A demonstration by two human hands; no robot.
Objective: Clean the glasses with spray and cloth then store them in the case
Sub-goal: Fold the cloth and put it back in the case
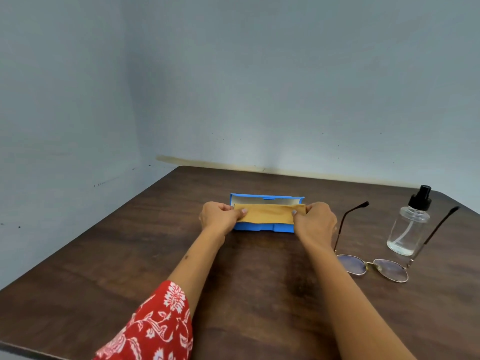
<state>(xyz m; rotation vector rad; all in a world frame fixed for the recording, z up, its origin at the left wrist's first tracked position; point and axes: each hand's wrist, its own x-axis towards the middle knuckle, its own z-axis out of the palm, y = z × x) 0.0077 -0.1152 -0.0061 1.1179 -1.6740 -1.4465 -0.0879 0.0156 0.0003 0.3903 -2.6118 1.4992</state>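
An open blue glasses case lies in the middle of the dark wooden table, its lid standing up at the back. A tan cloth is stretched across the case. My left hand pinches the cloth's left end and my right hand pinches its right end. The glasses, thin gold frame with round lenses, lie to the right with both arms unfolded and pointing away from me. A clear spray bottle with a black nozzle stands upright between the arms.
Pale grey walls close in the table at the back and on the left. The table's left edge runs diagonally toward me. A red patterned sleeve covers my left upper arm.
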